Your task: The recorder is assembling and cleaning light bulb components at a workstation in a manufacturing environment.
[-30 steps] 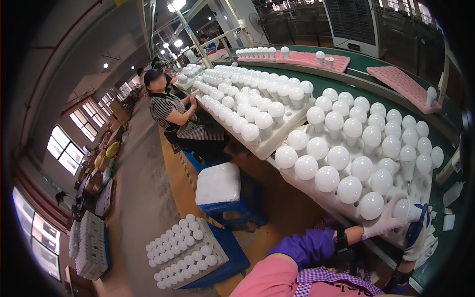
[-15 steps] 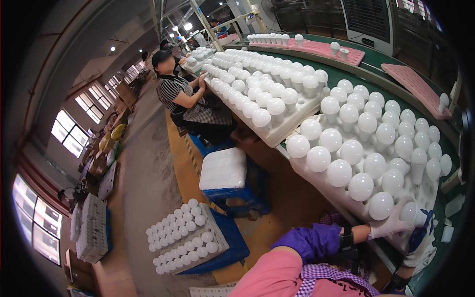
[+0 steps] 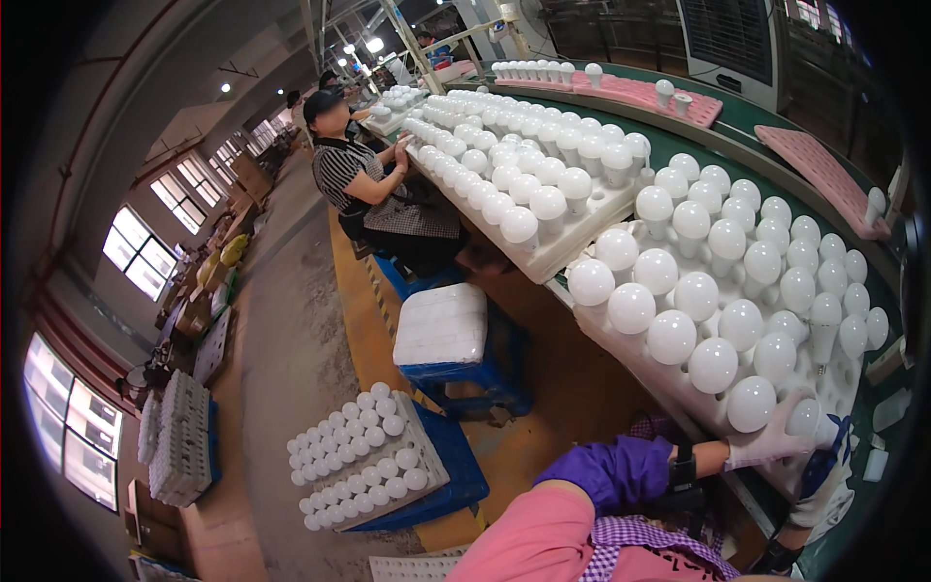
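Note:
My left hand, in a white glove, is closed around a white light bulb near the close end of a foam tray. The bulb lies tilted, its round head toward the tray and its base toward my right hand. That hand wears a white and blue glove, and its fingers are closed at the base end, partly hidden from view. Rows of white bulbs stand head up in the tray. One bulb there shows its whole body and leans among the others.
Beyond lies another full bulb tray, with a seated person beside it. Pink trays rest along the green bench. A stool with a white top and a bulb tray on a blue stand are on my left.
The whole view has shifted slightly. Both hands stay at the same bulb, with hardly any visible movement.

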Tool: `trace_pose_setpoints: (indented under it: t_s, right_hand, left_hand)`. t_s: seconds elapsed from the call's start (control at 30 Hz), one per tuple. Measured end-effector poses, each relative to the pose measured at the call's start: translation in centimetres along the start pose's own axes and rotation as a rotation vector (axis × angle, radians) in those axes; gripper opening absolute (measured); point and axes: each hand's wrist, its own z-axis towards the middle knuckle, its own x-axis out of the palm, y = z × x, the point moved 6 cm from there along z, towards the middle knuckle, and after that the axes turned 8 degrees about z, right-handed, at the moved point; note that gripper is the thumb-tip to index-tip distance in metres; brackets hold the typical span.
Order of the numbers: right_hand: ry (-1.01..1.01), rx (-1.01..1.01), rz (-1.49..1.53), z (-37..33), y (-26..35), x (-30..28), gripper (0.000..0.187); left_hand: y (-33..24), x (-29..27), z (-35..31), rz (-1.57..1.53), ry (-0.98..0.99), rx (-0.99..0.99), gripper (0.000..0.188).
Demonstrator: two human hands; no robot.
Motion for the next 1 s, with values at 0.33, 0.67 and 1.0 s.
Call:
trace_pose_setpoints:
  t_s: [0.33, 0.67, 1.0]
  right_hand:
    - [0.039, 0.017, -0.067, 0.5, 1.7, 0.7, 0.052]
    - [0.074, -0.027, -0.17, 0.5, 3.8, 0.7, 0.063]
    - [0.039, -0.029, 0.03, 0.4, 1.2, 0.6, 0.053]
  left_hand:
    - [0.5, -0.2, 0.2, -0.009, -0.006, -0.014, 0.077]
    - [0.1, -0.1, 0.1, -0.004, -0.012, 0.014, 0.078]
    - [-1.1, -0.4, -0.4, -0.039, 0.036, -0.068, 0.075]
